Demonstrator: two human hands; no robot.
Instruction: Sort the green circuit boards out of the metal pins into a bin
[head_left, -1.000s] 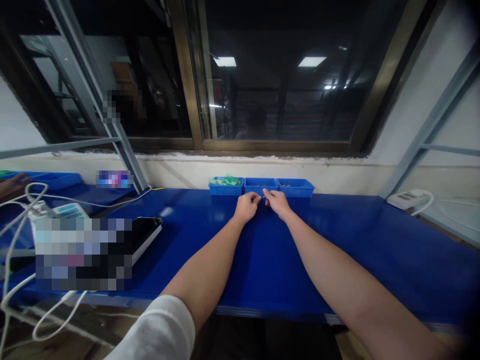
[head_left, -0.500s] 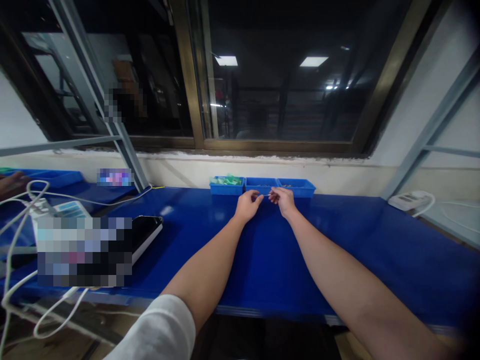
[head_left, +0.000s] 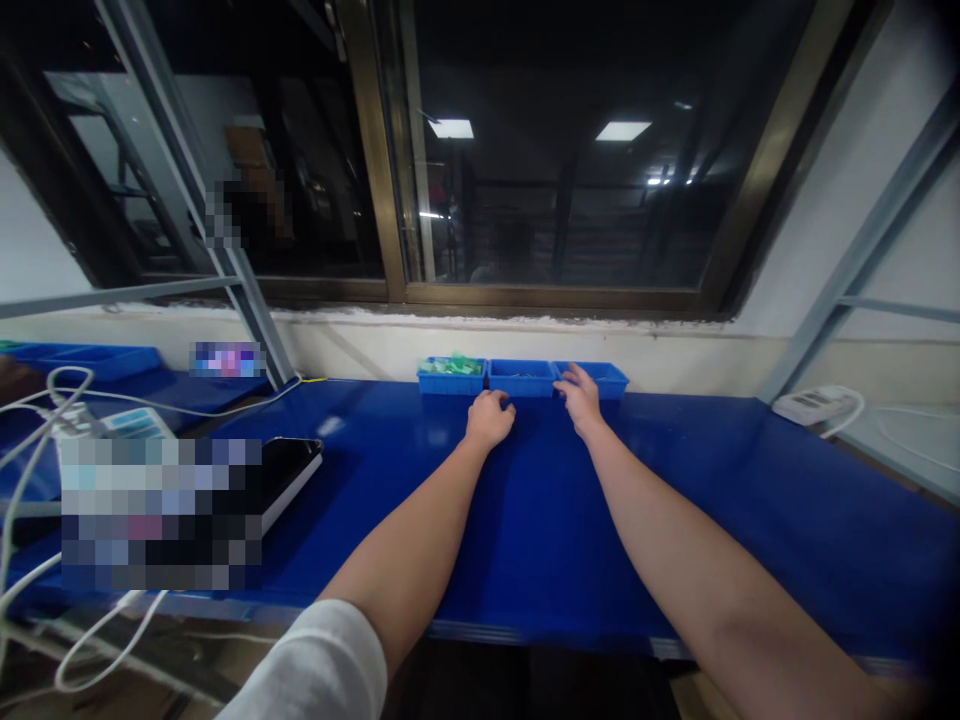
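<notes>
My left hand (head_left: 491, 419) rests low over the blue tabletop (head_left: 420, 480), just in front of the bins. Its fingers are curled in towards the thumb, and whatever they hold is hidden or too small to name. To its right, my right hand (head_left: 580, 396) reaches up to the front edge of the right blue bin (head_left: 611, 383), fingers apart and nothing visible in them. Small thin pieces lie in the middle blue bin (head_left: 517, 385). Green-and-white packets (head_left: 457, 365) fill the left blue bin (head_left: 452, 383).
A dark-topped device (head_left: 296, 460), partly blurred out, and white cables (head_left: 75, 660) occupy the left side. A white power strip (head_left: 814, 405) lies at the far right. Metal posts (head_left: 259, 320) stand by the window wall. Another person's hand (head_left: 19, 380) shows at the left edge.
My right hand has moved right and slightly up, away from my left hand, and its fingers have spread. The thin shiny piece seen between the hands no longer shows. The left hand stays nearly in place.
</notes>
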